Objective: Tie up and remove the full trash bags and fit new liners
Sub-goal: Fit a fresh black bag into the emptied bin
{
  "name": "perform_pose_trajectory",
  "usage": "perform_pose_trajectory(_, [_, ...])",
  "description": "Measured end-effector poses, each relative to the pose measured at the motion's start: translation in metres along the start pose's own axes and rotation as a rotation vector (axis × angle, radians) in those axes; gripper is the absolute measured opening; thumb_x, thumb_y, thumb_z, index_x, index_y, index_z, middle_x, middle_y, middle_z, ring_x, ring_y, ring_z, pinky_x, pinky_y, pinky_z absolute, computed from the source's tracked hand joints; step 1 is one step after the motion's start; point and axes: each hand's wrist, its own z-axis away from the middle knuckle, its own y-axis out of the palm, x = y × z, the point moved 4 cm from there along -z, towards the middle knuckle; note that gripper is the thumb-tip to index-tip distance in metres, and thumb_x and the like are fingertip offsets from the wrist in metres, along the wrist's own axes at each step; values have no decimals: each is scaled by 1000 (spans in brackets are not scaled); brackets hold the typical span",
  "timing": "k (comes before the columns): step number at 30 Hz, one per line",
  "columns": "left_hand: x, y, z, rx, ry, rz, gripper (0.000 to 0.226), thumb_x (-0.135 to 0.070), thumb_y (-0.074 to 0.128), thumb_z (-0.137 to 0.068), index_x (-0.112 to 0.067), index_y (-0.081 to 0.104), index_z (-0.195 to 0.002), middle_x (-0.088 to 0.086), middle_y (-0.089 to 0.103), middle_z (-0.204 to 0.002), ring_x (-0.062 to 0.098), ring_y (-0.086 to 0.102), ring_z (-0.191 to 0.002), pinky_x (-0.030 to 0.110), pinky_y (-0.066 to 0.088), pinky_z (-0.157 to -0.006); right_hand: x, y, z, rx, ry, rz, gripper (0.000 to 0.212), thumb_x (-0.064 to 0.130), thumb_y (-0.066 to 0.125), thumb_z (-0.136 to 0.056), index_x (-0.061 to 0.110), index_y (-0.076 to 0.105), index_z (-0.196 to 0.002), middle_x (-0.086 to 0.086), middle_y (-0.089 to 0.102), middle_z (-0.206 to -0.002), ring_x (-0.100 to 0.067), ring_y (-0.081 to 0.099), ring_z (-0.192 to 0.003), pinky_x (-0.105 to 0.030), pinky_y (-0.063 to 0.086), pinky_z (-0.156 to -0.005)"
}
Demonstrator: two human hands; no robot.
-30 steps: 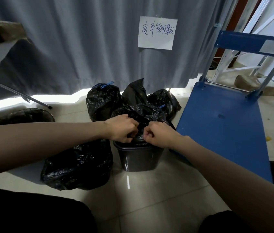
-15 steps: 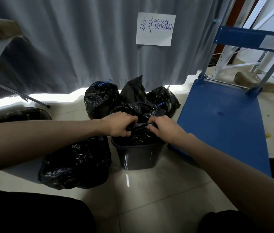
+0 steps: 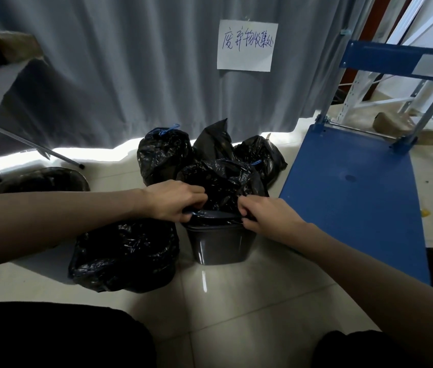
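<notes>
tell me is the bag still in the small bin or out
In. The bag bulges up from the bin, with the left hand and right hand gripping its plastic at the rim.

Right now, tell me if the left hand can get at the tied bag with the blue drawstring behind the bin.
Probably yes, once it lets go. The left hand grips the bin's bag, and the tied bag sits just beyond it with nothing between.

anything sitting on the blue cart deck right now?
No, the blue cart deck shows only bare blue surface; the tied black bags lie on the floor beside it.
</notes>
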Motion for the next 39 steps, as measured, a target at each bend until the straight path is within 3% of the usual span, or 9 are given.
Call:
perform_pose_trajectory(5, [-12,12,8,17,186,-206,24,-33,53,-86,-19,48,-105,-1,57,-101,23,61,-88,37,52,-67,4,14,9,-46,-119,153,9,25,50,-93,20,44,-89,5,49,-87,-16,49,-75,-30,34,-59])
perform_pose_trajectory(12, [-28,13,10,38,348,-394,18,-27,49,-87,-13,54,-99,3,60,-89,26,64,-71,35,49,-54,7,24,15,-142,-199,295,21,17,76,-71,18,54,-73,4,53,-66,-14,52,-54,-24,26,-45])
perform_pose_trajectory(18, [-31,19,6,136,484,-467,17,-27,55,-85,-13,56,-94,3,63,-83,26,65,-70,36,52,-56,-3,31,18,-130,-241,298,21,22,79,-72,19,58,-75,6,56,-69,-14,56,-59,-23,29,-47])
perform_pose_trajectory(24, [-36,25,1,340,420,-523,20,-11,43,-93,-7,59,-105,10,67,-97,33,65,-88,40,51,-71,-12,29,23,-152,-247,274,15,18,75,-78,21,61,-72,8,57,-66,-12,55,-58,-23,39,-48])
perform_pose_trajectory(27, [-38,24,-1,420,388,-576,24,-5,42,-93,-7,61,-107,11,68,-100,33,65,-92,40,48,-73,-22,32,22,-128,-212,271,16,16,66,-84,22,59,-71,9,57,-63,-14,53,-57,-26,49,-59])
perform_pose_trajectory(31, [-36,23,-6,478,334,-577,23,-13,43,-95,-11,64,-104,8,69,-101,32,65,-94,38,48,-74,-36,34,27,-41,-151,268,21,18,54,-90,22,53,-69,7,52,-60,-16,44,-56,-25,41,-71])
perform_pose_trajectory(35, [-31,10,-20,228,181,-315,46,-58,34,-98,-19,57,-92,1,68,-94,28,64,-84,36,46,-67,-51,31,33,-55,113,104,25,26,43,-94,17,54,-74,2,51,-62,-19,46,-59,-34,45,-70])
perform_pose_trajectory(37, [-29,5,-29,114,102,-171,42,-61,38,-95,-23,52,-88,-5,64,-93,21,62,-81,33,43,-63,-58,23,27,-177,288,-81,17,25,46,-93,18,55,-80,2,55,-66,-19,52,-63,-36,45,-61])
perform_pose_trajectory(39, [-27,4,-41,133,23,-88,36,-61,50,-90,-26,51,-95,-9,61,-99,18,61,-85,30,42,-64,-63,17,18,-289,423,-254,9,26,51,-93,20,53,-87,2,58,-70,-17,55,-67,-35,45,-58])
